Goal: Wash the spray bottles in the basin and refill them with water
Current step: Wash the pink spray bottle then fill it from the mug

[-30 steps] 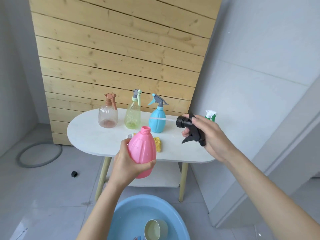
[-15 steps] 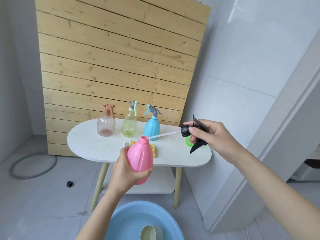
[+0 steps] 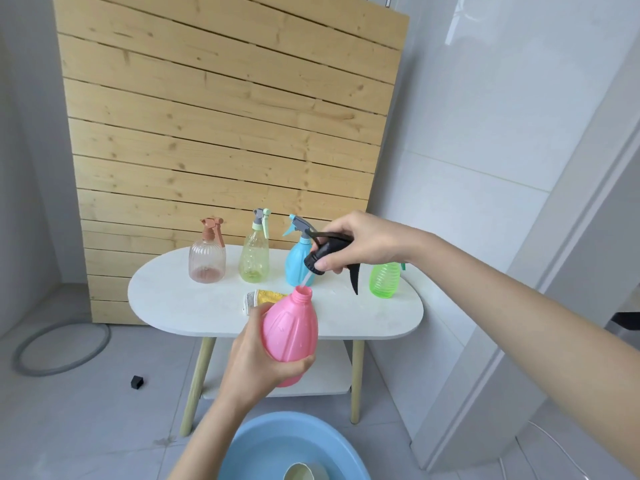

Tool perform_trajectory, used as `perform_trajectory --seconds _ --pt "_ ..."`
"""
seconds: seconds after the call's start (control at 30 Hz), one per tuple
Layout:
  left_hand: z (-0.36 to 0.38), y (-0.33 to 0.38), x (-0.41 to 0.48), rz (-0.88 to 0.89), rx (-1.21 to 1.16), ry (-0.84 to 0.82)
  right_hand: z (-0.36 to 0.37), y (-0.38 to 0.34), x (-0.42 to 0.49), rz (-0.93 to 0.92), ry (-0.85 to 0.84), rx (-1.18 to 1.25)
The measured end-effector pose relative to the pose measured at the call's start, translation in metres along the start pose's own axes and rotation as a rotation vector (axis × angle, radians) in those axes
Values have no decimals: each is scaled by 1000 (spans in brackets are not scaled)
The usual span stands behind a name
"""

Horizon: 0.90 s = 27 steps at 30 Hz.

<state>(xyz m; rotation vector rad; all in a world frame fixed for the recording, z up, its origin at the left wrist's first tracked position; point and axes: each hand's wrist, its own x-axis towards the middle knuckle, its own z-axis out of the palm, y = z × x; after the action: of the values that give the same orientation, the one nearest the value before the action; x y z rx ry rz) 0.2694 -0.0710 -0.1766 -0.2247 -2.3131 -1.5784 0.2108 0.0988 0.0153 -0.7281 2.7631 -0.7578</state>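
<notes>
At the centre of the frame, a black trigger head is clamped in the grip of the right hand, its thin dip tube angled down so that the tip sits at the open neck of a pink spray bottle. The bottle is held tilted just below, the left hand wrapped tight around its lower body, above the front edge of the white bench. The step in hand is judged to be the refitting of the head. It is best done with the bottle held upright and steady, the tube fed straight into the neck, and the collar seated squarely before any turning, so that the thread is not crossed. Behind, four capped bottles are lined up on the bench. At the lower edge of the frame, a blue basin holding water is seen on the floor.
</notes>
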Motion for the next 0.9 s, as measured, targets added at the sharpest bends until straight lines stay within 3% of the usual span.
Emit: perform_trajectory --seconds 0.3,0.9 --pt "5 2 4 8 -17 -27 8 3 22 -12 -169 -129" --pt "2 -1 9 -13 -25 -40 4 -1 35 -7 -270 -165"
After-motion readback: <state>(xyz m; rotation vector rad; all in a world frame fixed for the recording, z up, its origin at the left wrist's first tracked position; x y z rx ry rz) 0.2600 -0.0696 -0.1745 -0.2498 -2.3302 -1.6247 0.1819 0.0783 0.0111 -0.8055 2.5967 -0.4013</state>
